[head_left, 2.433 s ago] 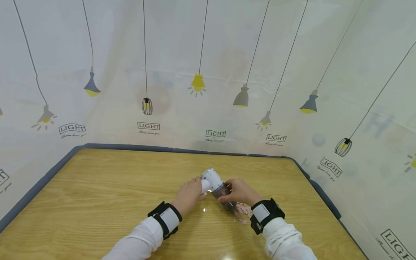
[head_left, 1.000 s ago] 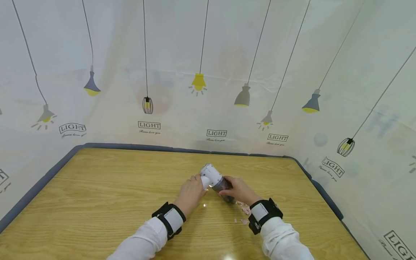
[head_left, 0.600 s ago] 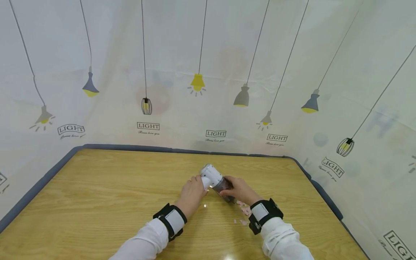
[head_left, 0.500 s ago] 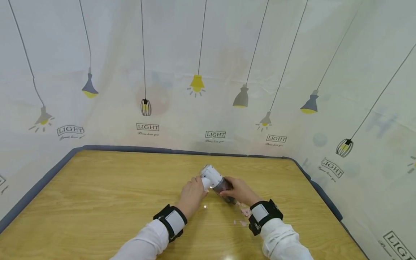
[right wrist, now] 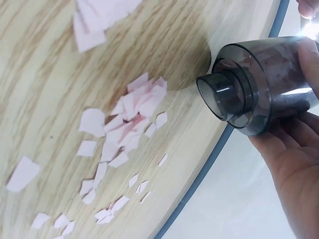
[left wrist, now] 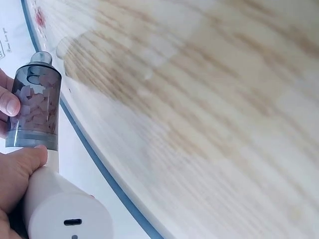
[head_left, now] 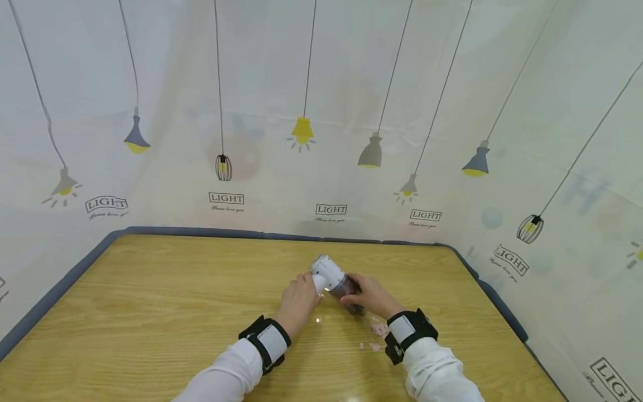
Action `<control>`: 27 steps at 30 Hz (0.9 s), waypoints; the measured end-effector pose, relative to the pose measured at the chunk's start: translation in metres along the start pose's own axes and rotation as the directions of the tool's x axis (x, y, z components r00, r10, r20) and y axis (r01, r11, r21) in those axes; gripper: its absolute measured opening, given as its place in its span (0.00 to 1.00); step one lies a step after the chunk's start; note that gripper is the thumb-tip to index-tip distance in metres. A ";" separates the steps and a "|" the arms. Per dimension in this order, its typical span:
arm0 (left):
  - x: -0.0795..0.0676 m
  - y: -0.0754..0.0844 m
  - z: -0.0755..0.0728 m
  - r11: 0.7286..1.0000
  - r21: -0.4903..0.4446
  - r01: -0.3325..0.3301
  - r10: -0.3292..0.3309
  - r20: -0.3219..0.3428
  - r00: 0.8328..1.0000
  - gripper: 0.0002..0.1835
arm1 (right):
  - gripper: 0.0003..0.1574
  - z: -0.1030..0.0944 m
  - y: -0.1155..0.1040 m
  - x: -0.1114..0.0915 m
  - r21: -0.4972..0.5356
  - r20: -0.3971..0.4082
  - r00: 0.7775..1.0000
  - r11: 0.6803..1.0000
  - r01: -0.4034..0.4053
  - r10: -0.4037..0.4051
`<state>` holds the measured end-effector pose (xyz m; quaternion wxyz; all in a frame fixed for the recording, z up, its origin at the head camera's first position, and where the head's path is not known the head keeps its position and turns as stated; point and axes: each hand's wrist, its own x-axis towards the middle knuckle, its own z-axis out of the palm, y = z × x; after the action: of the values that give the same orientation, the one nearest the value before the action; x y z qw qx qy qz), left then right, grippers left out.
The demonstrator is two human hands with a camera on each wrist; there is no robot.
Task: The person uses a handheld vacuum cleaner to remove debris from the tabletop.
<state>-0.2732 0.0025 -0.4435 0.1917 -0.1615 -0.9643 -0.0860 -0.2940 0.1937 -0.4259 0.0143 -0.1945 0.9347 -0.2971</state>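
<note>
In the head view my left hand point(head_left: 297, 301) grips the white handle of a handheld vacuum cleaner point(head_left: 329, 272). My right hand point(head_left: 373, 296) is wrapped round its smoky see-through dust cup point(head_left: 345, 291). Pink paper scraps fill part of that cup point(left wrist: 40, 107) in the left wrist view. Its short round nozzle point(right wrist: 214, 94) points toward a small heap of pink paper scraps point(right wrist: 132, 117) on the table in the right wrist view, with a gap between nozzle and heap. The charging port point(left wrist: 73, 222) at the end of the white body faces the left wrist camera.
More loose scraps point(right wrist: 24, 173) lie scattered round the heap, and several paper pieces point(right wrist: 99, 17) sit at the top of the right wrist view. The wood-grain table point(head_left: 176, 301) has a blue-grey edge point(head_left: 201, 231), with a lamp-printed curtain point(head_left: 281, 184) behind it.
Since the earliest frame the vacuum's nozzle end has shifted slightly up and away from the heap. Fewer pink scraps show near the nozzle. Both hands keep their hold.
</note>
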 end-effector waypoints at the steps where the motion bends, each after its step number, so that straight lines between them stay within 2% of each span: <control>1: 0.000 -0.001 0.000 1.000 0.001 0.001 -0.001 -0.003 1.000 0.30 | 0.35 0.000 -0.001 0.001 0.003 -0.002 1.000 1.000 0.000 0.000; 9: 0.000 -0.007 -0.002 1.000 0.018 -0.003 0.003 -0.012 1.000 0.30 | 0.36 0.003 -0.007 0.005 0.008 -0.017 1.000 1.000 0.024 -0.024; 16: 0.002 -0.013 0.002 0.999 -0.031 0.045 -0.045 -0.001 0.999 0.29 | 0.36 0.009 -0.009 0.010 0.008 -0.039 0.999 1.000 0.017 -0.016; 23: 0.001 -0.020 0.002 0.999 -0.016 0.046 -0.045 0.005 0.999 0.29 | 0.37 0.015 -0.011 0.017 0.030 -0.037 0.999 1.000 0.001 0.001; 27: 0.001 -0.024 0.001 0.997 -0.038 0.071 -0.071 0.001 0.997 0.29 | 0.37 0.017 -0.013 0.022 0.026 -0.030 1.000 1.000 0.003 -0.002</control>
<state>-0.2828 -0.0192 -0.4462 0.1853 -0.1307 -0.9676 -0.1108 -0.3072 0.1666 -0.4306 0.0025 -0.1909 0.9307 -0.3120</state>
